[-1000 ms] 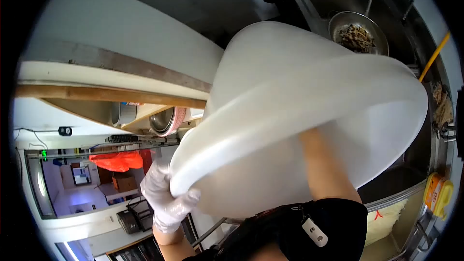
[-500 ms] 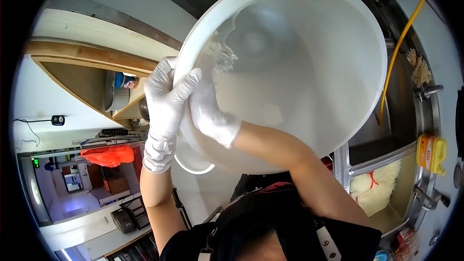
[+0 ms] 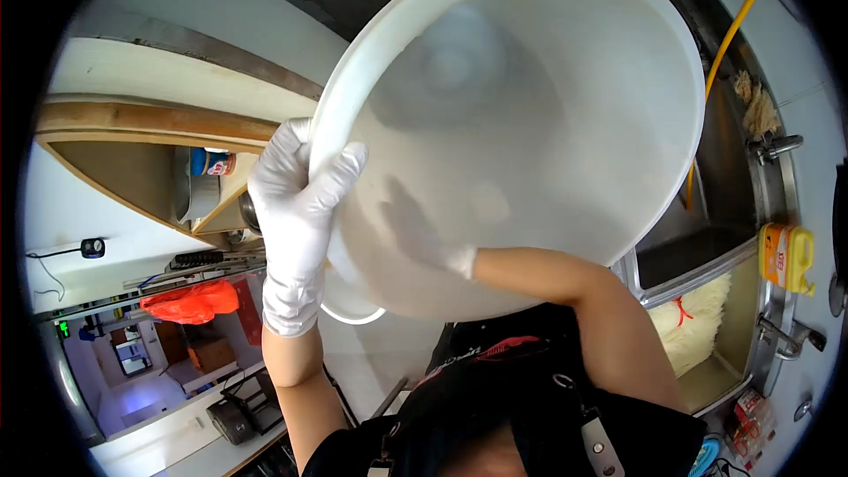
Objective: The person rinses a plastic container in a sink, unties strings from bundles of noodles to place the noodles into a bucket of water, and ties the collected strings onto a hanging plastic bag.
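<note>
A big white plastic tub (image 3: 601, 124) fills the middle of the head view, its wide round mouth tilted toward me. My left hand (image 3: 305, 185), in a white glove, grips the tub's left rim, thumb on the inner side and fingers round the outside. Inside the tub is my right hand (image 3: 433, 238), also gloved; it looks pale and smeared, near the lower left of the inner wall. Its fingers seem stretched out, with nothing visible in them. Whether cloudy water covers that hand, I cannot tell for certain.
At the right are a steel sink (image 3: 671, 256), a yellow hose (image 3: 735, 31), a yellow jug (image 3: 784, 258) and a pale fluffy bundle tied with red (image 3: 693, 327). Wooden shelving (image 3: 124, 168) stands left. A smaller white container (image 3: 353, 309) shows below the tub.
My right hand has moved away from the left rim, down and right inside the tub. The splash of clear water by the rim is gone. My left hand keeps its grip.
</note>
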The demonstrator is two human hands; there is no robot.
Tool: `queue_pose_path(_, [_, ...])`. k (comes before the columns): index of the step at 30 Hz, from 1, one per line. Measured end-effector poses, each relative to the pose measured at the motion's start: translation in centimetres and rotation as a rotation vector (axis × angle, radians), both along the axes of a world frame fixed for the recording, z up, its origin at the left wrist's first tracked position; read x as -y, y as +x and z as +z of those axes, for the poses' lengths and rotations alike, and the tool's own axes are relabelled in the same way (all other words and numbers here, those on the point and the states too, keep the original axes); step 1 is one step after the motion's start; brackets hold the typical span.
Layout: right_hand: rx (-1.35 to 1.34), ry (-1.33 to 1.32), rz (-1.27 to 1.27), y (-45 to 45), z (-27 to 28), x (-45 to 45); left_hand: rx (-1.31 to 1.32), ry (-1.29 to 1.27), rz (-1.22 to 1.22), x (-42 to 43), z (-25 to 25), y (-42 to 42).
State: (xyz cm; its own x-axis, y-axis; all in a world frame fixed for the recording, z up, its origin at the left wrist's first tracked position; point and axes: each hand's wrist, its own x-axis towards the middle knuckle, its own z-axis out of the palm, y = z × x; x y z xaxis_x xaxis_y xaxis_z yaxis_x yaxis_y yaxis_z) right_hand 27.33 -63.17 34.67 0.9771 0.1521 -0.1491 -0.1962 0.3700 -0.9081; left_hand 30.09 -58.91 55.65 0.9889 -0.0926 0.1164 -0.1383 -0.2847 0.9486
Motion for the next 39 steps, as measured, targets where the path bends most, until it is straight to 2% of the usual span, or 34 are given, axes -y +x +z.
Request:
queue_pose_path(3, [0.073,-0.646,0.063,2.8,-9.3,7.0,0.006,0.093,-0.016,-0.4,-0.3,-0.4])
queue_pose_path(4, [0.098,-0.884,0.059,4.8,-11.6,9.9,-0.006,0.030,-0.008,0.0,-0.1,-0.8])
queue_pose_path(7, [0.103,-1.385,-0.018,12.5,-16.0,16.8,-0.044,0.027,-0.019,-0.1,0.1,-0.9])
queue_pose_path(11, [-0.083,-1.532,-0.103,16.4,-22.5,20.4,0.006,0.170,0.016,-1.0,0.0,-0.9])
queue_pose_path(15, [-0.279,-1.437,-0.135,14.7,-29.1,18.2,0.024,0.070,0.170,-0.1,-0.8,-1.1])
queue_pose_path(17, [-0.279,-1.329,-0.117,15.1,-30.0,13.4,-0.003,0.043,0.178,-0.7,-1.1,-1.0])
queue_pose_path(20, [-0.140,-1.035,-0.079,16.1,-24.9,2.4,-0.025,-0.014,0.178,-2.0,-2.2,-0.1])
queue_pose_path(22, [-0.054,-0.786,-0.084,15.7,-18.2,-2.9,-0.029,-0.007,0.154,-2.2,-2.1,0.4])
queue_pose_path(23, [-0.011,-0.645,-0.096,15.8,-13.0,-4.4,-0.030,-0.007,0.143,-2.2,-1.9,0.7])
queue_pose_path(26, [0.034,-0.442,-0.139,15.5,-1.3,-1.5,-0.013,0.037,0.072,-1.9,-1.5,1.1])
queue_pose_path(28, [0.011,-0.456,-0.137,14.7,7.2,5.2,-0.044,0.021,0.036,-1.8,-1.3,1.2])
queue_pose_path(30, [0.018,-0.485,-0.152,13.4,12.7,8.0,-0.039,0.011,-0.012,-1.8,-1.3,1.1])
queue_pose_path(33, [0.018,-0.488,-0.200,12.3,16.6,8.4,-0.033,0.052,-0.061,-2.5,-1.6,0.9])
queue_pose_path(39, [0.051,-0.279,-0.468,7.1,18.3,3.5,0.001,0.041,-0.052,-2.3,-0.7,2.7])
